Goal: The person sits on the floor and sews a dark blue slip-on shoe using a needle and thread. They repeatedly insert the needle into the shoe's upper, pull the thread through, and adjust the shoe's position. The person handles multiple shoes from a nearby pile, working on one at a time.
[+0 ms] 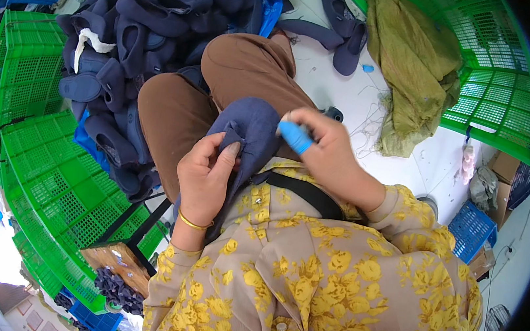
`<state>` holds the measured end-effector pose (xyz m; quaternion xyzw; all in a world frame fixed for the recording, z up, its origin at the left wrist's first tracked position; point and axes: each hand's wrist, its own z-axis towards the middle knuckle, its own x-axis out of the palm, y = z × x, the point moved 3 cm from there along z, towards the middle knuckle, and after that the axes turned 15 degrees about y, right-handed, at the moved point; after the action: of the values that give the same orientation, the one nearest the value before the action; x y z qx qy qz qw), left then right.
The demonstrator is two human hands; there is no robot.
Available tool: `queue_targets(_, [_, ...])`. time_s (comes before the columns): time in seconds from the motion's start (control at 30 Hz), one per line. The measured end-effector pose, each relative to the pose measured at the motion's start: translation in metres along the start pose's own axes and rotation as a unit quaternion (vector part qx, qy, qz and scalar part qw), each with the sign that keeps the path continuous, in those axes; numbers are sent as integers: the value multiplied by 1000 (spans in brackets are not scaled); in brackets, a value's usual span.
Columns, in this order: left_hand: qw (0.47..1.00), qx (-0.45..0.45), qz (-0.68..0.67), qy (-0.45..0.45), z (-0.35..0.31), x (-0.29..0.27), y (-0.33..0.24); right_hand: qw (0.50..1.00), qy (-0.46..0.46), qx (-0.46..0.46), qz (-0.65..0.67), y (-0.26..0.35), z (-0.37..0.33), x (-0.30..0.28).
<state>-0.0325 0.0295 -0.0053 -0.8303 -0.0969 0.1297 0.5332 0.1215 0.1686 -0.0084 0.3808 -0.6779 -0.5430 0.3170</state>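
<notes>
A navy cloth shoe (250, 107) lies over my lap, its toe pointing away from me. My left hand (205, 175), with a gold bangle at the wrist, pinches the shoe's upper near its opening between thumb and fingers. Just off the shoe's right side is my right hand (329, 153), slightly blurred. Its thumb wears a blue wrap (295, 137) and its fingers are drawn together in a pinch. Whatever they hold is too small or blurred to make out.
A big heap of navy shoes (157, 17) rises at the far left beside green plastic crates (44, 185). Several more shoes (348, 50) lie on the white floor. An olive sack (410, 64) and a green basket (499, 88) stand far right, a blue crate (470, 232) nearer.
</notes>
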Motion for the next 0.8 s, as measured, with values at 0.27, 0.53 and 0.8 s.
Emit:
queue_targets(0.27, [991,-5,-133,13,1,-1,-1,988,-1,87,-126,23,-12,-29])
queue_targets(0.53, [991,-7,-136,14,0,-2,-1,964,140,8,-226,30,-7,17])
queue_targets(0.8, [991,8,-131,30,0,-2,-2,966,143,33,-214,35,-3,20])
